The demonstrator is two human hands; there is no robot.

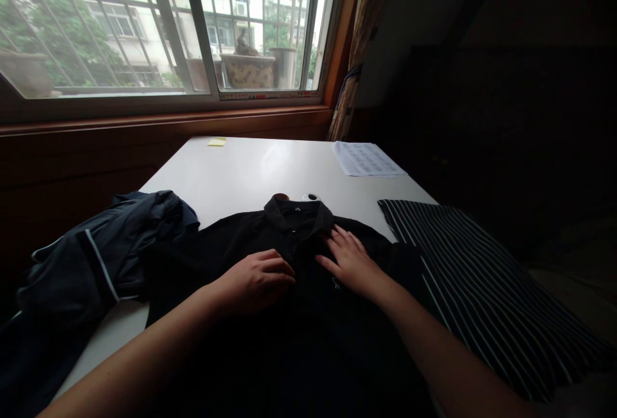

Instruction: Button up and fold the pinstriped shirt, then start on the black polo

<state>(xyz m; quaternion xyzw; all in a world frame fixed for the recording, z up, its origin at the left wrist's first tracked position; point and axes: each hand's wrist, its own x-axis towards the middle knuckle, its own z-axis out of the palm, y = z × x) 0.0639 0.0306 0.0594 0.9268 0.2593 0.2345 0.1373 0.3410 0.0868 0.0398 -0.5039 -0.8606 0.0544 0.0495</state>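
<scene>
A black polo shirt (308, 334) lies spread front up, its collar (277, 214) toward the window. My left hand (263, 276) is closed on the shirt at the button placket, fingers curled together; the fingertips are lost against the dark cloth. Just below the collar, on the other side of the placket, my right hand (351, 260) rests with its fingers stretched out and the thumb apart. A small light logo (336, 283) shows under that palm. One button (294, 231) is visible at the neck opening.
Under the shirt is a white table (260, 161). Crumpled dark blue clothing (106, 251) lies at left, a striped cloth (472, 270) over the right edge. Printed papers (369, 159) and a yellow note (216, 142) sit at the back. Behind the collar are a brown round object (281, 197) and a white one (311, 197).
</scene>
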